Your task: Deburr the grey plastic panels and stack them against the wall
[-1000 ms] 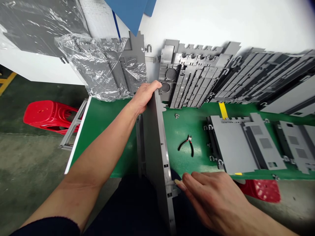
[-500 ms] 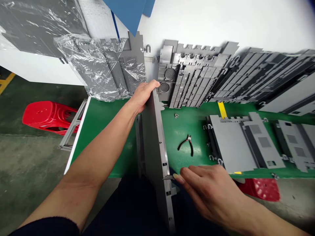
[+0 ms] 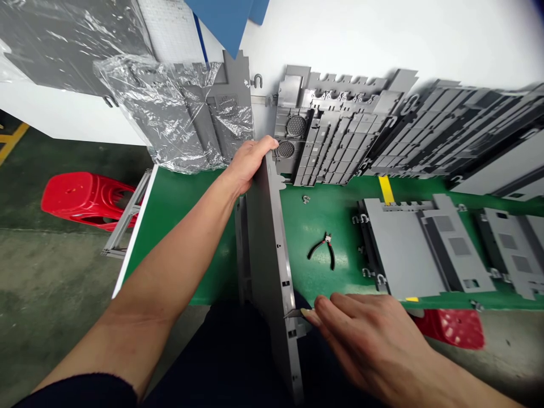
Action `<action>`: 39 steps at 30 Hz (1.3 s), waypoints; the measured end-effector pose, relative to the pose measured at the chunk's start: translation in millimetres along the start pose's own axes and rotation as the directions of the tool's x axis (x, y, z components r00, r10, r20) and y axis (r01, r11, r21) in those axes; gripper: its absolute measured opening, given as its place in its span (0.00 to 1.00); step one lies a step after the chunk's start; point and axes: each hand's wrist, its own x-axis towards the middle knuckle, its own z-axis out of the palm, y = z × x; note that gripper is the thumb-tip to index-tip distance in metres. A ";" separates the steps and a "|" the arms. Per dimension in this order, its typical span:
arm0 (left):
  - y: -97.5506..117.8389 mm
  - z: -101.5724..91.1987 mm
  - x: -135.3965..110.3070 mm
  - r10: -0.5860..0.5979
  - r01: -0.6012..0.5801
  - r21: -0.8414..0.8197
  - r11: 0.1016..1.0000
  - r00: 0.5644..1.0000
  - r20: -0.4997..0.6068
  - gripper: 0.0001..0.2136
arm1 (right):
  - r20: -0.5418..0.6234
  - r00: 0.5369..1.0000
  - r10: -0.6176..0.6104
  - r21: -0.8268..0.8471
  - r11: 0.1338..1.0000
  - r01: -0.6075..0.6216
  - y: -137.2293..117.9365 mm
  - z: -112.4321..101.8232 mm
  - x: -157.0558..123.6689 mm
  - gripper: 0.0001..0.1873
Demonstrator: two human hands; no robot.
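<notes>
A large grey plastic panel (image 3: 267,255) stands on edge, running from the green table (image 3: 178,204) towards my lap. My left hand (image 3: 249,161) grips its far top corner, fingers wrapped over the edge. My right hand (image 3: 365,334) is at the panel's near right edge, fingers pinched on a small thin blade-like tool (image 3: 293,313) whose tip touches the panel's rim. Black-handled pliers (image 3: 323,249) lie on the table to the right of the panel, apart from both hands.
Ribbed grey panels (image 3: 335,136) lean against the white wall at the back. More grey panels (image 3: 416,249) lie flat on the right. Plastic-wrapped panels (image 3: 182,113) stand at the back left. Red stools (image 3: 85,198) (image 3: 454,328) stand on the floor at the left and under the table's edge.
My right hand slid a little along the panel's near edge with the small tool and came back. My left hand and the panel have stayed put.
</notes>
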 end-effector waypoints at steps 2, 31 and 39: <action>0.3 0.7 -0.2 0.010 -0.010 0.018 1.000 1.000 -0.017 0.16 | -0.022 1.000 0.001 -0.014 1.000 -0.001 1.4 1.0 3.2 0.11; -2.0 3.4 2.1 0.057 -0.055 0.091 0.994 0.998 -0.020 0.14 | 0.037 0.999 0.007 -0.009 1.000 -0.007 1.7 -1.6 -3.2 0.08; -3.3 2.2 2.8 0.058 -0.058 0.126 0.990 0.998 0.005 0.15 | 0.012 1.000 -0.007 -0.042 0.999 0.007 1.1 -2.1 -2.2 0.07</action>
